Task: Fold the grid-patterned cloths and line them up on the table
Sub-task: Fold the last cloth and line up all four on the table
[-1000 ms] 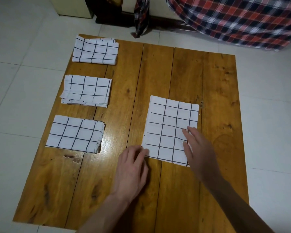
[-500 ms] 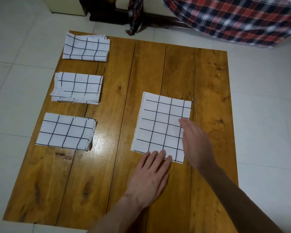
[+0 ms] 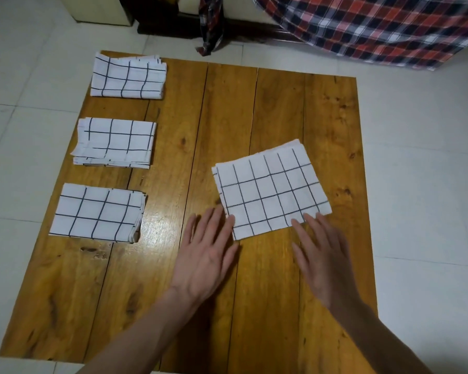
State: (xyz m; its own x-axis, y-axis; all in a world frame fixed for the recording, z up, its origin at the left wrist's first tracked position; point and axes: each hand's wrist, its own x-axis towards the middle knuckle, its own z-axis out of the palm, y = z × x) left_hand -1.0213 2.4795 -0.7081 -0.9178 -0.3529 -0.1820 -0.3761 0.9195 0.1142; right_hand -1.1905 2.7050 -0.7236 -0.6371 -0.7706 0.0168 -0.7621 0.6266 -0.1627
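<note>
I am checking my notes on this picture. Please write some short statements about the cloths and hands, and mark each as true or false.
1. Three folded cloths lie along the table's left side. True.
2. The fourth cloth lies square with the table edges. False: it lies rotated.
3. The left hand grips a cloth. False: its fingers are straight.
4. The right hand's fingertips touch the fourth cloth's near edge. True.

Dim indoor light, tabletop glare, perhaps slight blur
</note>
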